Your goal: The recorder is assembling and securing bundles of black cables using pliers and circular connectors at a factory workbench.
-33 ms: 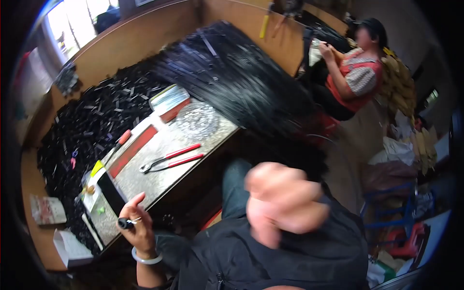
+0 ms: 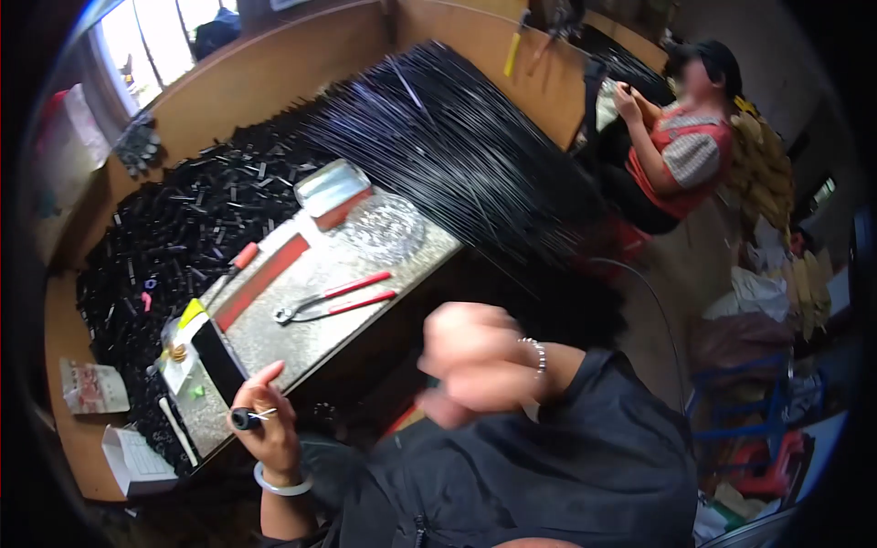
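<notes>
My left hand [image 2: 268,429], a pale bangle on its wrist, is closed around a short black cylindrical piece [image 2: 243,418] near the table's front edge. A thin silvery pin or wire [image 2: 264,414] shows across its fingers. Over my lap, my right hand [image 2: 475,361] is smeared by motion, with a beaded bracelet at the wrist; whether it holds anything is not visible. Red-handled pincers [image 2: 333,299] lie on the speckled worktop [image 2: 274,352]. Beside the left hand is a flat black phone-like slab [image 2: 217,356].
Short black pieces [image 2: 196,205] are heaped behind the worktop, and long black rods [image 2: 448,137] lie at the far right. A metal tin [image 2: 332,187], a coil of clear material [image 2: 388,228] and a red-handled tool [image 2: 245,255] sit on the top. A seated co-worker [image 2: 681,151] is at right.
My right hand has swung left over my lap, bringing its wrist and bracelet into sight. My left hand keeps its hold on the black piece. The whole view has shifted slightly.
</notes>
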Available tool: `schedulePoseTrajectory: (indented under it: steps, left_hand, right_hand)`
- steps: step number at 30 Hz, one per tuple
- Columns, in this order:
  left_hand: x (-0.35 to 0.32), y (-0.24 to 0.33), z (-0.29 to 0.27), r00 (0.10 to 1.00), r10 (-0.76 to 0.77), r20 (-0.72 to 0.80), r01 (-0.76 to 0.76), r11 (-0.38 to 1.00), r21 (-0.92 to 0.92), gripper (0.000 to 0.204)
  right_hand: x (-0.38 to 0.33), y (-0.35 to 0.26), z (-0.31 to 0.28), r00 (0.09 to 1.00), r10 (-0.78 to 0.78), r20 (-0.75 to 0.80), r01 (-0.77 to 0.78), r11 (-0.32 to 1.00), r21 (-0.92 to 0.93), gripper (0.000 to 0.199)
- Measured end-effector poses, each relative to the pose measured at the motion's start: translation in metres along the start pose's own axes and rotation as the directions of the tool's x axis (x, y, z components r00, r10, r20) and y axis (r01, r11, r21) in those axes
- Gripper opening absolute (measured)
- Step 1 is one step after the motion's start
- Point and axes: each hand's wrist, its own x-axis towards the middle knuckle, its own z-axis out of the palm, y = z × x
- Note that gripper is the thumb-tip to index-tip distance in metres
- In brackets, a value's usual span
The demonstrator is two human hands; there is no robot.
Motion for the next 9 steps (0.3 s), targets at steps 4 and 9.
schedulePoseTrajectory:
  steps: [4, 9]
  left_hand:
    - [-0.008, -0.01, -0.002, 0.998, -0.009, -0.057, 0.008, 1.0, -0.02, 0.038]
    - [-0.009, -0.003, -0.002, 1.0, 0.001, 0.001, -0.001, 0.999, 0.043, 0.039]
  right_hand:
    - [-0.099, 0.062, 0.066, 0.851, 0.433, 0.299, -0.347, 0.889, -0.299, 0.022]
    - [-0.12, 0.079, 0.095, 0.726, 0.551, 0.413, -0.347, 0.811, -0.472, 0.028]
